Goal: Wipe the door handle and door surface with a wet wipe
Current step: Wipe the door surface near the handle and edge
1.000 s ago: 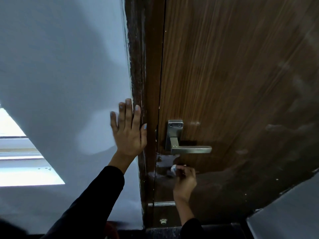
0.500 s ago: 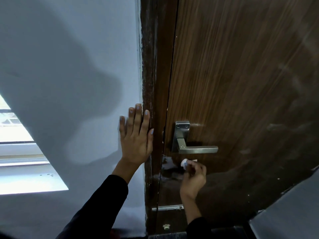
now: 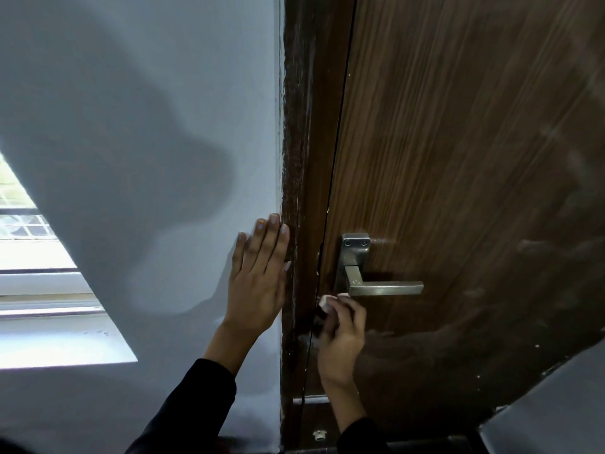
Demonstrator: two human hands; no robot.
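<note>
A brown wood-grain door (image 3: 458, 142) fills the right side, with a square metal lever handle (image 3: 383, 287) on a plate (image 3: 355, 257). My right hand (image 3: 342, 335) is just below the handle's inner end, close to the door edge, and pinches a small bunched white wet wipe (image 3: 326, 303) against the door. Damp smears show on the door around and below the hand. My left hand (image 3: 258, 276) lies flat, fingers together, on the white wall beside the dark door frame (image 3: 298, 158).
The white wall (image 3: 147, 126) takes up the left half. A bright window and sill (image 3: 39, 290) are at the far left. A grey surface (image 3: 556, 411) cuts across the bottom right corner. A small metal fitting (image 3: 319, 435) sits low near the door edge.
My right hand with the wipe has moved up and left, from under the handle's middle to its inner end by the door edge. The view shifted slightly; my left hand stays on the wall.
</note>
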